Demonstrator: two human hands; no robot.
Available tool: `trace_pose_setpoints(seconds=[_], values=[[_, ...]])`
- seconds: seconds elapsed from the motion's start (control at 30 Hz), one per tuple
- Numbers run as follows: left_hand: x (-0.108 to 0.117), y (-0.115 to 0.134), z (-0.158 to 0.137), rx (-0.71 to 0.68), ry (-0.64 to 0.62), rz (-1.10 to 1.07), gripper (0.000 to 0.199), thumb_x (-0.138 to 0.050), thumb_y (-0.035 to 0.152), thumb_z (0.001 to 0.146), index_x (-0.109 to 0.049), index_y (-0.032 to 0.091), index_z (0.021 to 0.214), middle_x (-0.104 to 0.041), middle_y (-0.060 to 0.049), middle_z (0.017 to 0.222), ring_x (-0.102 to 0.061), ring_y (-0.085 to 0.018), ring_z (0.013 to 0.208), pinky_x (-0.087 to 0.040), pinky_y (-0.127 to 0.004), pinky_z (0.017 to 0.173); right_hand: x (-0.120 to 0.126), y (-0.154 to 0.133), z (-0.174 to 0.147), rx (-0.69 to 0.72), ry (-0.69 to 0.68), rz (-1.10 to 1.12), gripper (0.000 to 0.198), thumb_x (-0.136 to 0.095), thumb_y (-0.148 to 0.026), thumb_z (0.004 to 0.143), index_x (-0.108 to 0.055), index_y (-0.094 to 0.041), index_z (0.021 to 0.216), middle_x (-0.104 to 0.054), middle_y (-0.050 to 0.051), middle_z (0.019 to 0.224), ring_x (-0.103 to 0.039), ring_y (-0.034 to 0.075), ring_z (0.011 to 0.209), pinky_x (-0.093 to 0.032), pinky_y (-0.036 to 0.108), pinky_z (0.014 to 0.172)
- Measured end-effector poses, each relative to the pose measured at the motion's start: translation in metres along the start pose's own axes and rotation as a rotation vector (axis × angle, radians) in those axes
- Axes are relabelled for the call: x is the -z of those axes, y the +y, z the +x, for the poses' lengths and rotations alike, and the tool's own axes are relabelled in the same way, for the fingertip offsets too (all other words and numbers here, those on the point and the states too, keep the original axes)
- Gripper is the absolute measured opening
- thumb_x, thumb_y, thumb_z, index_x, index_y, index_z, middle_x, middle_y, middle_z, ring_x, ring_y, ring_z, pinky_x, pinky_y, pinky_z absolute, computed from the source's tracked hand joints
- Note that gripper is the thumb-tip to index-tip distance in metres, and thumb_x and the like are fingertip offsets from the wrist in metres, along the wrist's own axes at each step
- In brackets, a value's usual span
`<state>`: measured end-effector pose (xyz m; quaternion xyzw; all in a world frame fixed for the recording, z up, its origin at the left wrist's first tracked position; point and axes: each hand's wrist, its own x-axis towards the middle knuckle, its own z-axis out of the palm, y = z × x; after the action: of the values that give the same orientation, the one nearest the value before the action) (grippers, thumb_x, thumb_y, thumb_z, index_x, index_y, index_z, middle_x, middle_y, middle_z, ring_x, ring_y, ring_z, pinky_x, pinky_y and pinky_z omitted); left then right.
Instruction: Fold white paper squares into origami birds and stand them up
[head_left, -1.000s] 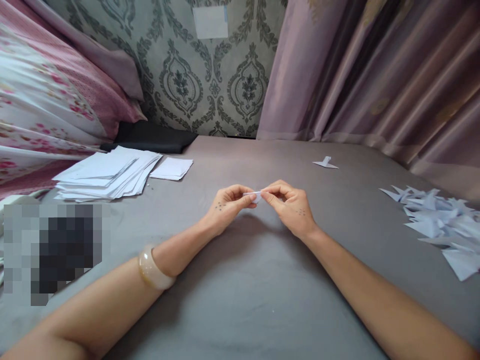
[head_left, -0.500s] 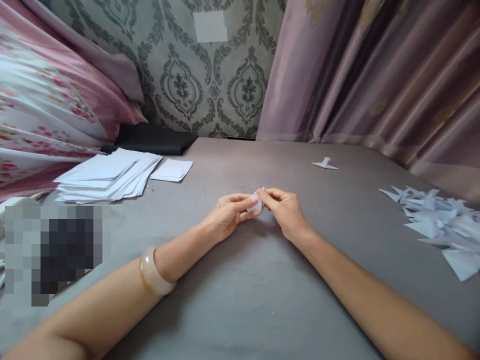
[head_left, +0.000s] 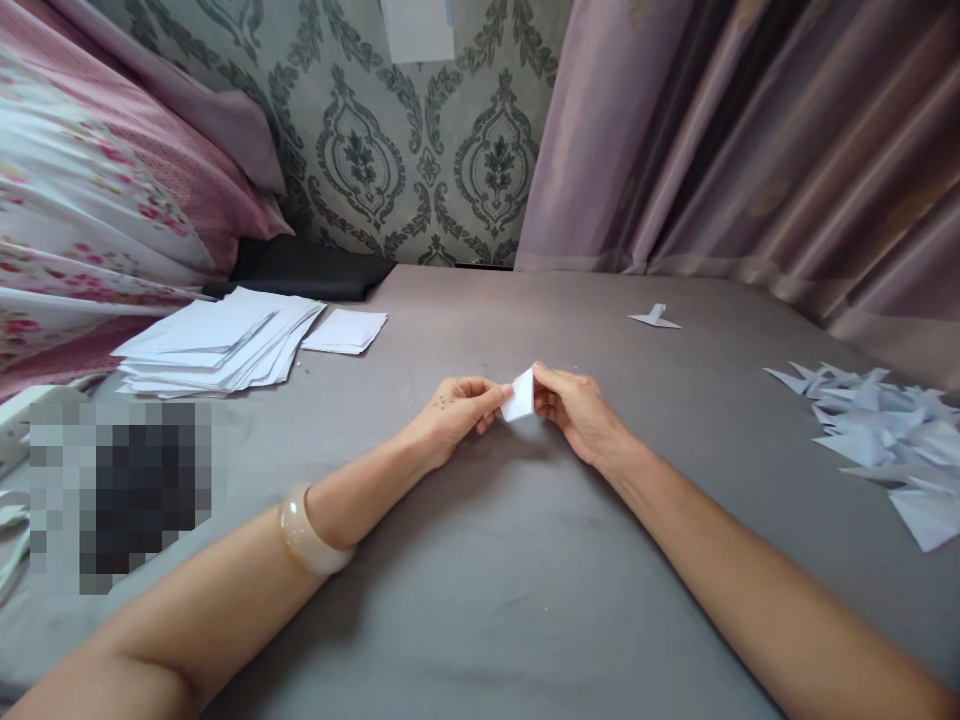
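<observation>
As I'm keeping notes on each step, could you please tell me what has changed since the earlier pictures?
The folded paper has turned from nearly edge-on to show a broad white face. The right hand has drawn slightly away from the left hand; neither let go. The large paper stack, small stack, lone folded piece and heap stayed put.

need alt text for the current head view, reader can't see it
A person's left hand and right hand hold a small white paper piece over a grey surface. A stack of white paper lies at left, a pile of folded paper shapes at right.
</observation>
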<state>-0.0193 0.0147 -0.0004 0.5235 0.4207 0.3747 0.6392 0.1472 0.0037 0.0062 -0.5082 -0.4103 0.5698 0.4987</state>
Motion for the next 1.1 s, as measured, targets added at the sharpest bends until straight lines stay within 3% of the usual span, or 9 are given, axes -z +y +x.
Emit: trace_pose_setpoints(seconds=[0.2,0.4,0.6,0.7,0.83,1.1], values=[[0.003,-0.007,0.005,0.012,0.053,-0.097,0.036,-0.074,0.044,0.07,-0.057,0.013,0.061,-0.052,0.002,0.052,-0.043,-0.005,0.045,-0.032,-0.021,0.047,-0.001,0.003,-0.004,-0.096,-0.073,-0.025,0.029,-0.078,-0.042,0.062,-0.073,-0.017,0.077,-0.068,0.004,0.074,-0.056,0.011,0.063,-0.042,0.025,0.059],[0.009,0.004,0.008,0.216,-0.087,-0.327,0.063,-0.056,0.07,0.074,-0.067,0.008,0.074,-0.061,-0.006,0.067,-0.055,-0.01,0.057,-0.042,-0.022,0.051,0.001,0.002,-0.002,-0.161,-0.048,0.049,0.028,-0.081,-0.036,0.058,-0.075,-0.016,0.076,-0.069,0.005,0.073,-0.057,0.011,0.064,-0.043,0.025,0.06],[0.007,0.002,0.005,0.19,-0.048,-0.182,0.031,-0.079,0.037,0.065,-0.067,0.009,0.071,-0.058,-0.001,0.059,-0.05,-0.006,0.052,-0.039,-0.02,0.053,0.004,0.002,0.0,-0.215,-0.07,0.118,0.025,-0.08,-0.037,0.061,-0.075,-0.016,0.074,-0.069,0.004,0.071,-0.057,0.012,0.066,-0.042,0.024,0.061],[0.004,-0.002,0.006,0.168,0.011,-0.186,0.027,-0.079,0.034,0.065,-0.066,0.009,0.068,-0.058,-0.001,0.058,-0.049,-0.006,0.051,-0.038,-0.021,0.053,0.004,0.005,0.001,-0.18,-0.106,0.13,0.028,-0.075,-0.045,0.067,-0.075,-0.018,0.075,-0.069,0.004,0.072,-0.057,0.012,0.068,-0.043,0.025,0.063],[0.002,-0.003,0.008,0.134,0.054,-0.172,0.027,-0.078,0.035,0.065,-0.069,0.01,0.07,-0.057,0.0,0.056,-0.048,-0.006,0.051,-0.039,-0.022,0.052,0.003,0.009,0.001,-0.062,-0.093,0.01,0.024,-0.077,-0.039,0.065,-0.076,-0.02,0.079,-0.069,0.002,0.075,-0.055,0.011,0.067,-0.041,0.025,0.065],[-0.001,0.009,0.006,0.069,-0.013,-0.121,0.033,-0.078,0.038,0.066,-0.071,0.011,0.083,-0.063,-0.002,0.066,-0.052,-0.008,0.052,-0.043,-0.021,0.048,0.003,0.002,-0.001,0.075,-0.071,-0.089,0.014,-0.073,-0.035,0.069,-0.074,-0.021,0.069,-0.064,-0.001,0.065,-0.052,0.012,0.064,-0.04,0.027,0.065]])
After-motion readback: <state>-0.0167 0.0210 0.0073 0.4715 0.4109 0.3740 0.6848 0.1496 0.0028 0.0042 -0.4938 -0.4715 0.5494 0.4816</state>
